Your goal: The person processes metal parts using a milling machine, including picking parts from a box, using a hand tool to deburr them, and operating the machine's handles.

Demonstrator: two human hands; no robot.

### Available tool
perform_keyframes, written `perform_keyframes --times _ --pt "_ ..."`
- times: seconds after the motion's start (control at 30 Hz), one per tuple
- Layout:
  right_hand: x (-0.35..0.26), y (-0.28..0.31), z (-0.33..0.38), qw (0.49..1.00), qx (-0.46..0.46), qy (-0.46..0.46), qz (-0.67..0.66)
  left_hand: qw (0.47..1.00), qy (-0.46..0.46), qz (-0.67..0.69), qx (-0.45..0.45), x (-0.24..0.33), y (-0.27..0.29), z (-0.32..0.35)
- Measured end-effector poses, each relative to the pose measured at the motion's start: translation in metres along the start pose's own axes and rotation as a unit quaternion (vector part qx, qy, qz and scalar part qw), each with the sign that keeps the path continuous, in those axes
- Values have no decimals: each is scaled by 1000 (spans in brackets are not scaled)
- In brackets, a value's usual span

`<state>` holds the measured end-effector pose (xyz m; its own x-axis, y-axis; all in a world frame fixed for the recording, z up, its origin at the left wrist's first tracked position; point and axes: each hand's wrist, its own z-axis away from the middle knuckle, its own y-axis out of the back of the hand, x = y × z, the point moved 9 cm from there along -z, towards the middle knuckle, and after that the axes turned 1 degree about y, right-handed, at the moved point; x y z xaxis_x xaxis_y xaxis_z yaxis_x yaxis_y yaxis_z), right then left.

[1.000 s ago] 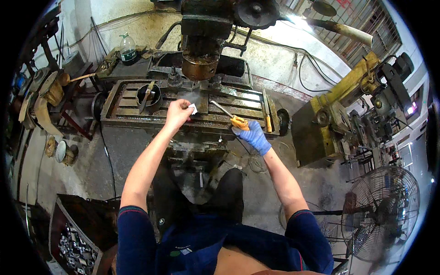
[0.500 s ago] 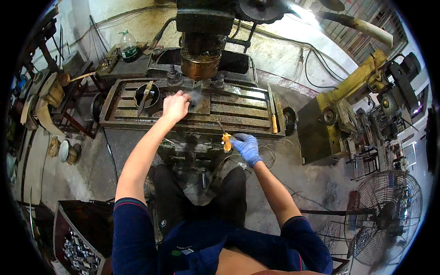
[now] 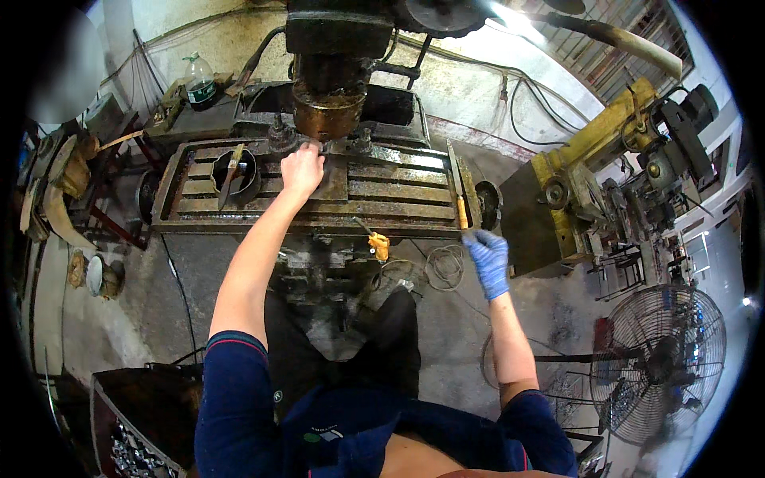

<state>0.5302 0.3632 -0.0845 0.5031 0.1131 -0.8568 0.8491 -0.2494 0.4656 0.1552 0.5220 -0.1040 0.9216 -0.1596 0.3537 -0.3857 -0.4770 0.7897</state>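
Note:
Bare and closed, my left hand (image 3: 304, 169) reaches to the machine table (image 3: 374, 209) just below the spindle head (image 3: 329, 115). Its fingertips are pinched, and whatever they hold is hidden. My right hand (image 3: 488, 263), in a blue glove, is at the table's right front corner with its fingers loosely bent and apart from any grip. Just beyond those fingers lies the yellow handle (image 3: 462, 213) of a long, slim, file-like tool along the table's right edge. A yellow air blow gun (image 3: 378, 245) hangs at the table's front edge, its thin nozzle pointing up and left.
On the table's left stands a round tin (image 3: 249, 185) with a brush (image 3: 231, 177) across it. A coiled hose (image 3: 445, 267) lies on the floor ahead. A caged fan (image 3: 660, 362) stands at lower right, and a bin of metal pieces (image 3: 131, 454) at lower left.
My right hand has left the yellow air blow gun and moved right to the table corner. My left hand has moved forward, closer under the spindle. The mist over the table is gone.

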Motion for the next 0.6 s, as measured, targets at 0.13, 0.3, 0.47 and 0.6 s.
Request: perform_keyframes --times 0.13,0.3,0.47,0.6 --pt "-92 56 -40 990 69 121 -37 994 89 -17 -60 -9 -8 -10" --pt "-285 137 -97 874 115 395 -258 991 118 8 -67 -28 -4 -11" --pt "-374 166 -66 833 166 508 -143 990 101 68 -72 -24 -25 -21" --pt "-322 130 -51 830 87 480 -271 989 119 63 -67 -35 -16 -15"
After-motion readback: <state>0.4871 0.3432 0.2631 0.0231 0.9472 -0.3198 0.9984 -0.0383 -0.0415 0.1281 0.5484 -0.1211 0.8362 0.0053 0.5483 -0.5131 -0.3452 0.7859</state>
